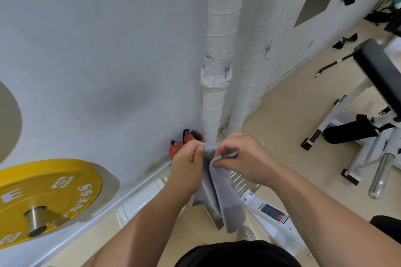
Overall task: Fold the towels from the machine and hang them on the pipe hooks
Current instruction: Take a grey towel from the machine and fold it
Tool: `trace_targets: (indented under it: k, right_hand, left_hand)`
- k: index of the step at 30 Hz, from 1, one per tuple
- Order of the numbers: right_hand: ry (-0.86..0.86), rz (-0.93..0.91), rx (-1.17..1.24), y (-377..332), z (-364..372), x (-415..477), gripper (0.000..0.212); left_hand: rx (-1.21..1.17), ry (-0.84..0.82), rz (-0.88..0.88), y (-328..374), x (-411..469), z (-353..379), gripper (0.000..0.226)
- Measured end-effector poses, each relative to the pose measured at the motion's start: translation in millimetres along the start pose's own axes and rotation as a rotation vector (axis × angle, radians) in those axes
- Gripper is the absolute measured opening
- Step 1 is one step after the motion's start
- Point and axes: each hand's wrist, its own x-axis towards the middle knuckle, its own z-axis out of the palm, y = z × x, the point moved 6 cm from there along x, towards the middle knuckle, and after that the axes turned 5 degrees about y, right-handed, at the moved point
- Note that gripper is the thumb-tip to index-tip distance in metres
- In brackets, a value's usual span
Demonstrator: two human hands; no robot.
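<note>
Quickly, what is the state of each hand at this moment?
Left hand: closed, pinching the upper edge of the grey towel.
Right hand: closed, gripping the same towel at its upper fold.

- Towel: small, grey, doubled lengthwise into a narrow strip. It hangs limp from its top edge, in front of the foot of the pipe.
- Grip: the left hand and right hand pinch its top edge, close together.
- Pipe: white, wrapped, upright.
- Hook: small, dark wire, on the pipe well above the towel.
- Second hook: on the neighbour pipe just right, slightly higher.
</note>
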Motion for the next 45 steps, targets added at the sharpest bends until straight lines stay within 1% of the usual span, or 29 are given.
trace_targets:
  k: [2, 3, 6, 10, 14, 16, 19, 21, 23, 25, 26, 28, 30, 32, 34, 36, 37, 38, 39, 41, 42, 43, 45]
  right_hand:
    - [-0.072, -0.016, -0.021, -4, 7, -1, 0.019]
    - [-0.073, -0.014, -0.028, -5, 8, -1, 0.019]
    - [0.001, -0.006, -0.066, -6, 4, 0, 0.028]
    - [0.041, -0.062, -0.138, -12, 2, 0, 0.032]
    - [0.076, -0.054, -0.127, -13, -1, 0, 0.037]
    - [0.096, -0.033, -0.127, -10, -2, 3, 0.038]
    - [0.112, -0.058, -0.133, -9, -1, 4, 0.039]
    - [0.131, -0.059, -0.115, -9, -3, 3, 0.035]
    - [0.124, -0.023, -0.114, -1, -7, 3, 0.029]
    - [0.111, -0.066, -0.206, 8, -10, 1, 0.023]
    - [0.108, -0.093, -0.263, 14, -11, -1, 0.025]
    - [0.083, -0.074, -0.354, 26, -16, -2, 0.031]
    - [0.044, -0.044, -0.357, 30, -25, 2, 0.024]
    - [0.017, -0.048, -0.295, 26, -36, 10, 0.02]
    - [0.035, -0.016, -0.177, 13, -49, 21, 0.02]
    - [0.07, 0.047, 0.048, 3, -60, 31, 0.018]
    - [0.089, 0.056, 0.162, -1, -65, 34, 0.016]
    - [0.108, 0.062, 0.256, -7, -69, 36, 0.014]
    - [0.122, 0.069, 0.346, -11, -71, 37, 0.016]
    - [0.15, 0.089, 0.501, -19, -73, 38, 0.029]
    - [0.162, 0.095, 0.551, -22, -74, 38, 0.031]
    - [0.168, 0.096, 0.591, -24, -74, 38, 0.03]
    - [0.159, 0.084, 0.632, -30, -73, 37, 0.022]
  left_hand:
    - [-0.02, -0.046, -0.025, -3, 0, -2, 0.027]
    - [-0.044, -0.096, -0.019, -3, -1, -1, 0.027]
    - [-0.103, -0.221, 0.008, 3, -10, 2, 0.026]
    - [-0.113, -0.275, -0.001, 6, -14, 0, 0.028]
    - [-0.205, -0.33, -0.027, 8, -14, -2, 0.025]
    - [-0.214, -0.347, 0.001, 9, -14, -3, 0.02]
    - [-0.224, -0.334, 0.026, 11, -10, -4, 0.018]
    - [-0.231, -0.281, 0.006, 13, -6, -7, 0.021]
    - [-0.245, -0.208, -0.037, 13, 0, -12, 0.024]
    - [-0.313, -0.144, -0.07, 16, 7, -20, 0.025]
    - [-0.342, -0.116, -0.075, 19, 10, -26, 0.026]
    - [-0.356, -0.069, -0.062, 21, 21, -37, 0.025]
    - [-0.306, -0.043, -0.025, 23, 32, -46, 0.024]
    - [-0.237, -0.037, 0.009, 23, 43, -53, 0.022]
    - [-0.256, -0.036, 0.013, 25, 50, -57, 0.019]
    - [-0.314, -0.04, 0.03, 32, 55, -60, 0.014]
    - [-0.333, -0.055, 0.051, 37, 56, -61, 0.015]
    - [-0.349, -0.09, 0.075, 43, 58, -61, 0.021]
    - [-0.363, -0.142, 0.094, 50, 58, -60, 0.032]
    - [-0.39, -0.277, 0.112, 64, 59, -58, 0.056]
    - [-0.376, -0.349, 0.118, 71, 59, -57, 0.065]
    - [-0.34, -0.421, 0.131, 79, 59, -57, 0.071]
    - [-0.263, -0.573, 0.146, 94, 60, -54, 0.073]
